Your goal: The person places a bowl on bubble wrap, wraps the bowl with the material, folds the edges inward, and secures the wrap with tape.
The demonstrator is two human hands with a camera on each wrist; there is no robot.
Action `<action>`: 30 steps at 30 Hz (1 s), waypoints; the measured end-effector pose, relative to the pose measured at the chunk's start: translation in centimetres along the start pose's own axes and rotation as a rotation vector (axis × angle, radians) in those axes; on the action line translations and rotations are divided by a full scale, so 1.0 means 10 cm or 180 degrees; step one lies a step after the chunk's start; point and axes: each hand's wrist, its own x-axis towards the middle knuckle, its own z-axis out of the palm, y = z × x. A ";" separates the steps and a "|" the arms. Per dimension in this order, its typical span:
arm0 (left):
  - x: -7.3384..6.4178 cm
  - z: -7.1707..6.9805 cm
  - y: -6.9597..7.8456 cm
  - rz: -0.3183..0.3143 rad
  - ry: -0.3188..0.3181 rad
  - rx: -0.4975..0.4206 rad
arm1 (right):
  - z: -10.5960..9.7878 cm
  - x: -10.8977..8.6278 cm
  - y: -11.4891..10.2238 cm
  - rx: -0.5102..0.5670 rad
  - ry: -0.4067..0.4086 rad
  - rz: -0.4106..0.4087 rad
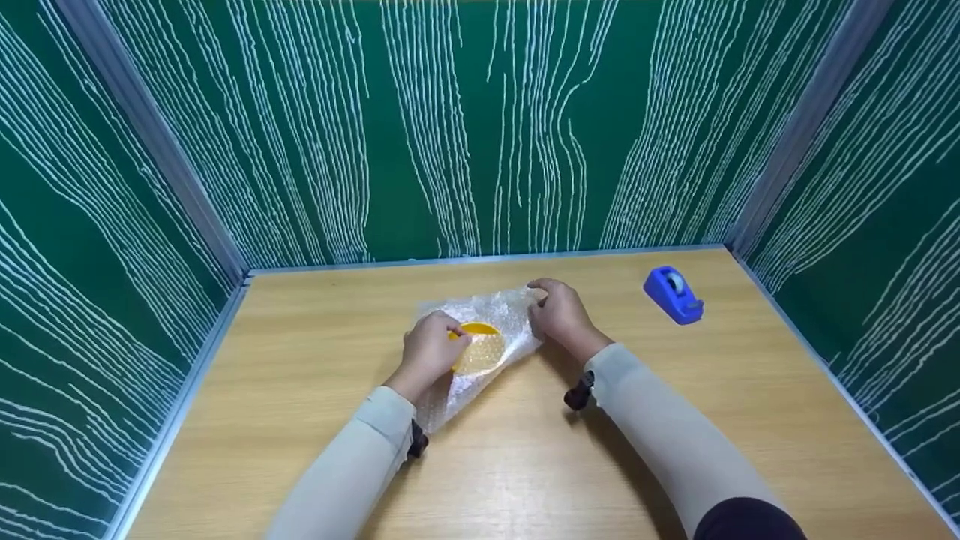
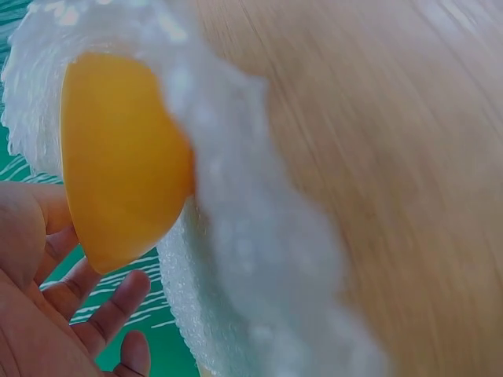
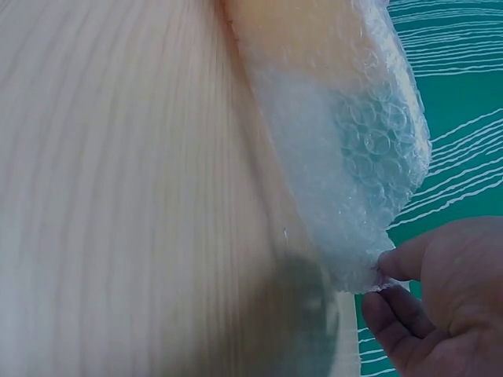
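Observation:
A yellow bowl [image 1: 478, 328] stands tilted within a sheet of clear bubble wrap [image 1: 469, 391] on the table. My left hand [image 1: 432, 346] pinches the bowl's rim at its left side. In the left wrist view, the smooth curved side of the yellow bowl [image 2: 122, 157] shows between folds of wrap, and several fingers are spread beneath it. With thumb and fingertips, my right hand [image 1: 562, 311] holds the far right corner of the sheet. Seen from the right wrist, that bubble wrap [image 3: 365, 157] stretches from the pinched corner up over the bowl, whose yellow shows through it.
A blue tape dispenser [image 1: 675, 295] with a roll of tape stands at the back right of the wooden table [image 1: 495, 480]. Green panels [image 1: 480, 127] with wavy white lines enclose the table at the back and both sides.

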 end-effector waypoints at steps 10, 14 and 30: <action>0.00 0.01 0.00 0.0090 0.0014 0.0051 | 0.00 -0.01 -0.01 -0.0095 0.0021 -0.0013; 0.00 0.02 -0.01 0.0113 -0.0003 0.0053 | 0.02 -0.01 0.00 -0.0115 0.0133 -0.0222; -0.01 0.01 0.01 -0.0090 -0.0017 -0.0099 | 0.06 -0.22 -0.26 -0.0391 0.0334 -0.0762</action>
